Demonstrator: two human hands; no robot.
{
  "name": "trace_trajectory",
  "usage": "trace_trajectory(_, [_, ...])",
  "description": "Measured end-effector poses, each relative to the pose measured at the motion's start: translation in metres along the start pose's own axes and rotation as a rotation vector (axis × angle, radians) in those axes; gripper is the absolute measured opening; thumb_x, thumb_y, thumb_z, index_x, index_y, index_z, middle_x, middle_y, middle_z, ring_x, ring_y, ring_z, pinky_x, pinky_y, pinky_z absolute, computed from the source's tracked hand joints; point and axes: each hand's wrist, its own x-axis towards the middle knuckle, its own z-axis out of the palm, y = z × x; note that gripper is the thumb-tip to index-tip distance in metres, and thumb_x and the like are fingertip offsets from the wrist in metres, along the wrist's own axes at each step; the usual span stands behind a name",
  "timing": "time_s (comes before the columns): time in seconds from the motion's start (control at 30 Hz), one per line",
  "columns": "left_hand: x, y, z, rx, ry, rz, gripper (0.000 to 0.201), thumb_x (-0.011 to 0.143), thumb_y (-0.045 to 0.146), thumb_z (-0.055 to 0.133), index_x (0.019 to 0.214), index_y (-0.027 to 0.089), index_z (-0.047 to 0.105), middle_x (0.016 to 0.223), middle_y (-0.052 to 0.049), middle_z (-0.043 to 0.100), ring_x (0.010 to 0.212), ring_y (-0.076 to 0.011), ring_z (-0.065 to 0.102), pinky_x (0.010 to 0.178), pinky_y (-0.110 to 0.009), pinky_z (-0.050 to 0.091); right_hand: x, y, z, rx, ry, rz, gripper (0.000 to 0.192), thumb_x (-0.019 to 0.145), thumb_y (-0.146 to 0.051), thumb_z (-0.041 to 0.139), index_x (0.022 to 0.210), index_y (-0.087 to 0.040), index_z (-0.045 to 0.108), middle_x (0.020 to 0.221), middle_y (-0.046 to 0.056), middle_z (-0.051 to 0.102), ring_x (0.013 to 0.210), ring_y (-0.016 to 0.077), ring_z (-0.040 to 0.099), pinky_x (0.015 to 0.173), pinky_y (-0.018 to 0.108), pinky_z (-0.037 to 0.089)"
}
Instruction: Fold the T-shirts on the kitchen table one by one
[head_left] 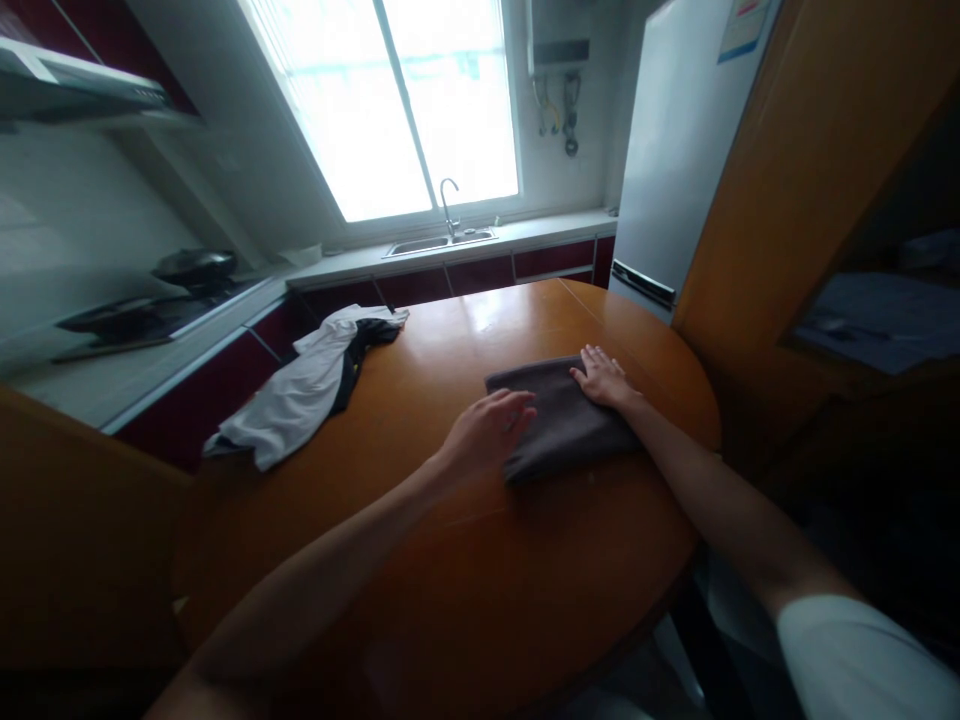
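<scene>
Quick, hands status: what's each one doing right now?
Left hand: open, flat on the folded cloth's left edge.
Right hand: open, palm down on its far right corner.

The round orange-brown wooden table (465, 560) has a smooth, glossy varnished top that mirrors the window light near its far edge. On it lies a folded dark grey cloth (559, 420), matt and soft-looking, with a slightly napped surface like towelling; both bare hands rest on it. The crumpled white and black fabric garment (304, 385) looks thin, smooth and matt. The tall white refrigerator (679, 150) has a smooth, faintly shiny painted face. The curved tap (448, 200) is bright polished metal above a dull steel sink (439, 241). The orange wooden cabinet panel (810, 170) is smooth with a satin sheen.
</scene>
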Motion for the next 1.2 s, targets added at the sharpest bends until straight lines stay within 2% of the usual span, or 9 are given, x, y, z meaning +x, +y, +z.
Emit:
trace_trajectory(0.1, [0.020, -0.008, 0.019, 0.010, 0.196, 0.026, 0.048, 0.105, 0.043, 0.037, 0.144, 0.022, 0.055, 0.142, -0.013, 0.059, 0.130, -0.0263, 0.057, 0.110, -0.040, 0.044, -0.001, -0.001, -0.001, -0.017, -0.003, 0.005, 0.070, 0.104, -0.051, 0.031, 0.161, -0.012, 0.025, 0.170, 0.013, 0.016, 0.157, 0.0274, 0.012, 0.125, 0.051, 0.013])
trace_trajectory(0.17, [0.020, -0.014, 0.042, 0.082, 0.093, 0.065, 0.055, 0.104, 0.048, 0.039, 0.152, 0.022, 0.045, 0.160, -0.012, 0.040, 0.149, -0.0303, 0.034, 0.121, -0.050, 0.028, 0.000, 0.000, -0.001, -0.026, 0.000, 0.006, 0.070, 0.104, -0.052, 0.030, 0.161, -0.012, 0.025, 0.169, 0.013, 0.016, 0.156, 0.0273, 0.012, 0.125, 0.051, 0.013])
trace_trajectory(0.27, [0.014, -0.023, 0.064, 0.120, -0.089, 0.030, 0.061, 0.104, 0.055, 0.036, 0.157, 0.026, 0.038, 0.167, -0.008, 0.026, 0.156, -0.0307, 0.017, 0.124, -0.056, 0.016, 0.001, 0.000, 0.001, -0.046, 0.014, -0.003, 0.070, 0.103, -0.052, 0.030, 0.161, -0.012, 0.026, 0.169, 0.012, 0.018, 0.156, 0.0272, 0.013, 0.125, 0.051, 0.014])
trace_trajectory(0.33, [0.019, -0.028, 0.060, 0.090, -0.100, 0.017, 0.063, 0.104, 0.059, 0.032, 0.158, 0.027, 0.036, 0.167, -0.007, 0.025, 0.156, -0.0293, 0.016, 0.125, -0.055, 0.017, 0.001, 0.001, 0.003, -0.060, 0.021, -0.006, 0.070, 0.103, -0.052, 0.029, 0.161, -0.012, 0.027, 0.169, 0.013, 0.018, 0.156, 0.0272, 0.014, 0.125, 0.051, 0.015])
trace_trajectory(0.5, [0.063, -0.051, 0.039, 0.106, 0.113, -0.066, 0.063, 0.105, 0.057, 0.026, 0.157, 0.023, 0.038, 0.167, -0.008, 0.027, 0.156, -0.0253, 0.017, 0.126, -0.047, 0.018, 0.000, 0.000, 0.002, -0.073, 0.012, -0.002, 0.070, 0.103, -0.052, 0.028, 0.161, -0.011, 0.027, 0.169, 0.013, 0.018, 0.156, 0.0273, 0.013, 0.125, 0.050, 0.015])
trace_trajectory(0.7, [0.086, -0.088, 0.049, 0.163, -0.149, -0.243, 0.070, 0.103, 0.060, 0.027, 0.161, 0.021, 0.028, 0.169, -0.013, 0.018, 0.156, -0.0323, 0.010, 0.124, -0.058, 0.013, 0.001, 0.000, 0.000, -0.069, 0.010, 0.004, 0.069, 0.103, -0.052, 0.030, 0.161, -0.015, 0.025, 0.170, 0.011, 0.017, 0.156, 0.0264, 0.013, 0.125, 0.051, 0.015])
trace_trajectory(0.87, [0.085, -0.076, 0.056, 0.168, 0.017, -0.143, 0.067, 0.103, 0.059, 0.031, 0.159, 0.022, 0.034, 0.167, -0.012, 0.024, 0.156, -0.0319, 0.014, 0.124, -0.058, 0.012, -0.002, -0.002, 0.000, -0.046, 0.007, 0.004, 0.069, 0.103, -0.052, 0.032, 0.161, -0.016, 0.026, 0.170, 0.011, 0.016, 0.156, 0.0261, 0.012, 0.125, 0.051, 0.014])
trace_trajectory(1.03, [0.076, -0.069, 0.072, 0.090, 0.044, -0.071, 0.058, 0.102, 0.053, 0.040, 0.153, 0.028, 0.045, 0.165, -0.009, 0.031, 0.155, -0.0305, 0.021, 0.124, -0.057, 0.014, -0.001, -0.004, -0.010, 0.085, 0.008, 0.006, 0.064, 0.103, -0.050, 0.039, 0.159, -0.020, 0.034, 0.169, 0.009, 0.019, 0.156, 0.0257, 0.014, 0.125, 0.052, 0.015])
trace_trajectory(1.2, [0.077, -0.062, 0.056, 0.029, 0.217, -0.015, 0.051, 0.104, 0.045, 0.040, 0.148, 0.022, 0.052, 0.161, -0.012, 0.040, 0.153, -0.0273, 0.028, 0.124, -0.054, 0.019, 0.002, 0.018, -0.050, 0.441, 0.319, 0.202, 0.046, 0.102, -0.034, 0.039, 0.136, -0.012, 0.060, 0.148, 0.015, 0.055, 0.140, 0.0224, 0.048, 0.112, 0.030, 0.039])
